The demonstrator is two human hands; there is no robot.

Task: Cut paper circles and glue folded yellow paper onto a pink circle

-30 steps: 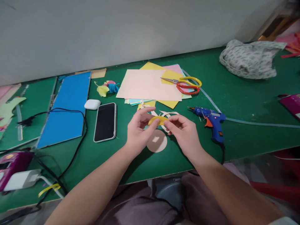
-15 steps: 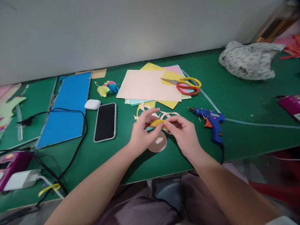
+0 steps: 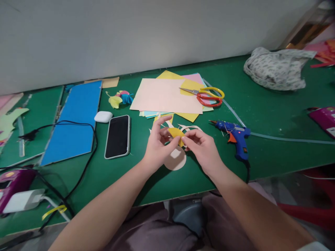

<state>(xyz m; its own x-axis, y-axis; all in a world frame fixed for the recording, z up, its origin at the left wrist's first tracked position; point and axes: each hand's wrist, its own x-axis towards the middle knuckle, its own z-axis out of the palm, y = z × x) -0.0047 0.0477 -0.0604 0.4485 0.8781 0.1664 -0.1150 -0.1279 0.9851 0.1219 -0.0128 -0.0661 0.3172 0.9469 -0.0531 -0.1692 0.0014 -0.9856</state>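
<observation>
A small curved piece of yellow paper is pinched between both hands near the table's front edge. My left hand grips its left part with the thumb in front and the index finger raised behind. At its right end, the thumb and fingertips of my right hand are closed on it. Below the fingers lies a pale pink paper circle, partly covered by my left hand. Curled pale paper offcuts lie just beyond the hands.
Behind is a stack of coloured paper with scissors on top. A blue glue gun lies on the right, its light red. Leftward are a phone, a white earbud case, paper flowers and a blue board crossed by a cable.
The yellow paper has been tilted up in my fingers, so more of its face shows. Both hands stay in nearly the same place.
</observation>
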